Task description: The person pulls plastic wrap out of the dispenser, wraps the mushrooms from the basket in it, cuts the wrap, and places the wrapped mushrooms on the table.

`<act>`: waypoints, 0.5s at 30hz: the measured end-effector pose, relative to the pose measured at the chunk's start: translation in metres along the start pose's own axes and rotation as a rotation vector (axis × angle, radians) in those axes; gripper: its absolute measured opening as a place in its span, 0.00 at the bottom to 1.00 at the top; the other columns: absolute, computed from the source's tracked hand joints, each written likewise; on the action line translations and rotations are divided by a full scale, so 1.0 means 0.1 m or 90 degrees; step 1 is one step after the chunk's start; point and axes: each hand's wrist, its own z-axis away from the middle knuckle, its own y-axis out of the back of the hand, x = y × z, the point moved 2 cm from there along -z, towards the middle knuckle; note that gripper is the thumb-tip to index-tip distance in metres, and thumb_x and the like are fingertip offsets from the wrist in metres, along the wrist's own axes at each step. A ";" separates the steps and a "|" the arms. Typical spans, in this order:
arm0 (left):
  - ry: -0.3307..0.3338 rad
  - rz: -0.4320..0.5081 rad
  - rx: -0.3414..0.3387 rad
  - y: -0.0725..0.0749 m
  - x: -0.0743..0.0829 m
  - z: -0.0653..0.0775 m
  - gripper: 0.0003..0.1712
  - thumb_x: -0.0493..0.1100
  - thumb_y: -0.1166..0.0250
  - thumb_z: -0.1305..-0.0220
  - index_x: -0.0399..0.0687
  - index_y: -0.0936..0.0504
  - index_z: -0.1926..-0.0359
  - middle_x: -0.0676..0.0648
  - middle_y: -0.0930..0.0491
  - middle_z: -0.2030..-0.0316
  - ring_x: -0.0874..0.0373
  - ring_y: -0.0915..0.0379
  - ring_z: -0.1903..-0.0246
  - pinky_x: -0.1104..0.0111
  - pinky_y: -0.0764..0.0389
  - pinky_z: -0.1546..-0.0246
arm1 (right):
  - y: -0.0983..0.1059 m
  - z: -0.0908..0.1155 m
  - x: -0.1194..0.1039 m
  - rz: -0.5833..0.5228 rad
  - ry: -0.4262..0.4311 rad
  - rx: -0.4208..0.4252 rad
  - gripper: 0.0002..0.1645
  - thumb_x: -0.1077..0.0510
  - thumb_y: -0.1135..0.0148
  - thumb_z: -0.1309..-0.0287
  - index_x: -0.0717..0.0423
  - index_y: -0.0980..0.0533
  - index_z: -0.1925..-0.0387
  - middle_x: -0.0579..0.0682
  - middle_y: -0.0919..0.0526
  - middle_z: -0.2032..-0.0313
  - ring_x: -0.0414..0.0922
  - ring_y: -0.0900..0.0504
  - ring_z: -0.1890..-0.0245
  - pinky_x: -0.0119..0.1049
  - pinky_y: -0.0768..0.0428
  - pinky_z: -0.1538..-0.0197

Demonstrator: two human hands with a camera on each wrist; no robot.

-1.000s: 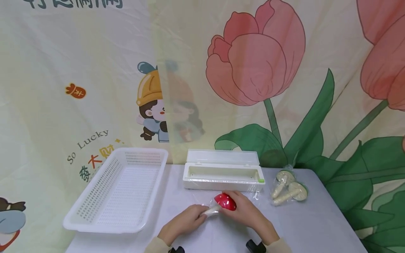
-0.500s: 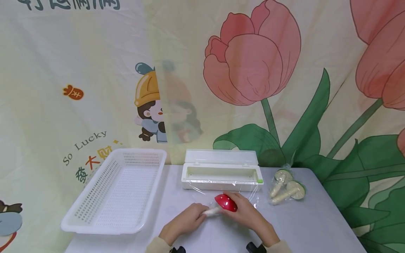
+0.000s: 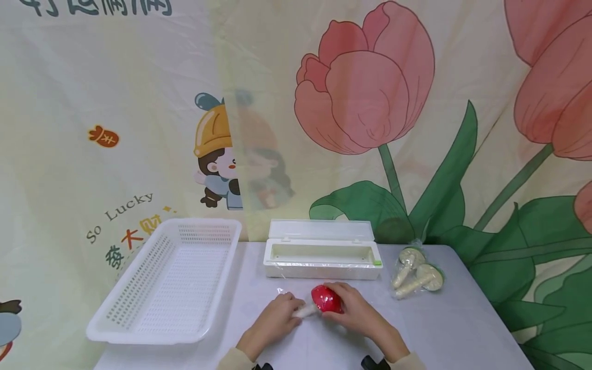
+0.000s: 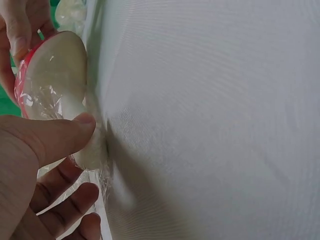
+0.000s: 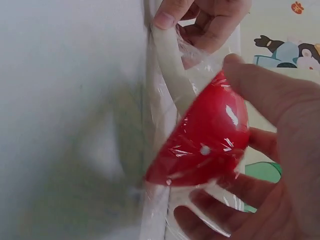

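Observation:
Between my hands is a toy mushroom with a red cap and a pale stem (image 3: 306, 310), loosely covered in clear plastic film. My left hand (image 3: 277, 316) pinches the end of the stem; in the left wrist view its thumb (image 4: 75, 132) lies across the stem. My right hand (image 3: 355, 309) holds the red cap (image 5: 210, 135), thumb at the upper edge and fingers curled beneath it. Film (image 5: 192, 47) shows around the stem and under the cap in the right wrist view. Just behind stands a white cling film box (image 3: 322, 270), its lid raised.
A white perforated basket (image 3: 152, 336) occupies the table's left side. On the right lie two more mushrooms (image 3: 423, 280) in clear film, their undersides showing. A printed cloth backdrop (image 3: 259, 77) hangs behind the white table (image 3: 430, 329).
The film seen stretching between the box and the mushroom no longer shows there. My left hand has shifted slightly forward, and the red cap has turned a little between my hands.

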 end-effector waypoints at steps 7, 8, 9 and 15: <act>-0.002 -0.011 0.016 0.03 0.04 -0.01 0.17 0.42 0.24 0.43 0.49 0.12 0.52 0.54 0.17 0.64 0.66 0.28 0.65 0.70 0.23 0.63 | 0.29 0.05 0.15 -0.034 -0.031 0.069 0.31 0.46 0.27 0.39 0.47 0.23 0.37 0.48 0.19 0.39 0.54 0.23 0.35 0.57 0.18 0.41; -0.002 -0.012 0.013 0.04 0.04 -0.01 0.16 0.42 0.24 0.43 0.49 0.12 0.52 0.54 0.17 0.64 0.66 0.27 0.65 0.70 0.23 0.63 | 0.35 0.05 0.19 -0.033 -0.035 0.087 0.28 0.49 0.28 0.37 0.48 0.22 0.37 0.49 0.19 0.39 0.54 0.22 0.37 0.56 0.18 0.42; -0.003 -0.013 0.011 0.05 0.05 -0.01 0.16 0.42 0.24 0.43 0.49 0.12 0.52 0.54 0.17 0.64 0.66 0.27 0.65 0.70 0.23 0.63 | 0.41 0.05 0.22 -0.030 -0.039 0.104 0.26 0.52 0.29 0.37 0.49 0.22 0.38 0.49 0.18 0.41 0.53 0.21 0.38 0.54 0.17 0.44; -0.009 -0.014 0.005 0.21 0.09 -0.10 0.17 0.40 0.24 0.42 0.50 0.12 0.50 0.54 0.16 0.64 0.63 0.23 0.63 0.67 0.19 0.60 | 0.76 0.05 0.48 0.046 -0.033 0.184 0.20 0.58 0.31 0.35 0.55 0.19 0.43 0.54 0.15 0.48 0.53 0.17 0.48 0.43 0.14 0.54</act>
